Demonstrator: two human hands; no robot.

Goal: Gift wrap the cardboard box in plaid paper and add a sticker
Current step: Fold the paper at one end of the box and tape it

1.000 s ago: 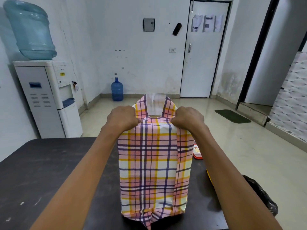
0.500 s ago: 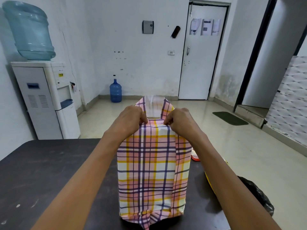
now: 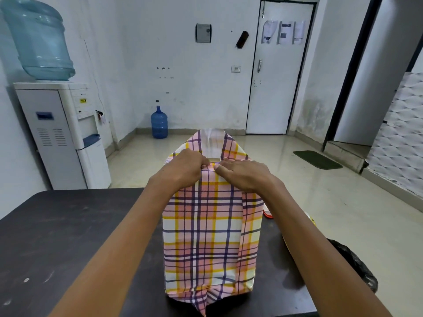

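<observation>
Standing upright near the front edge of a dark matte table (image 3: 57,236) is one tall rectangular parcel. Plaid paper (image 3: 206,225) in pink, yellow, white and purple covers it smoothly, and the cardboard box is hidden underneath. The bottom end is folded, and a pointed flap juts toward the viewer.

Two bare forearms reach to the parcel's top edge.
- The left hand (image 3: 185,170) has its fingers curled, gripping a fold of the paper.
- The right hand (image 3: 242,175) lies flatter, thumb at the front edge. Whether it pinches or only presses, I cannot tell.
- Behind the hands the far flap (image 3: 211,143) stands up, its white underside showing between two plaid diagonal folds.

Right of the parcel, partly blocked by the right arm:
- one red-and-white item (image 3: 267,212) on the table, possibly a tape holder
- one crumpled black plastic bag (image 3: 352,266) beyond the table's edge

Farther off, on a glossy tiled floor:
- one white water dispenser (image 3: 61,133) at left, carrying a pale blue bottle (image 3: 39,40)
- a second, darker blue bottle (image 3: 159,122) by the wall
- one green mat (image 3: 317,159)
- one white door (image 3: 277,99) with three paper sheets (image 3: 283,32) stuck on it
</observation>
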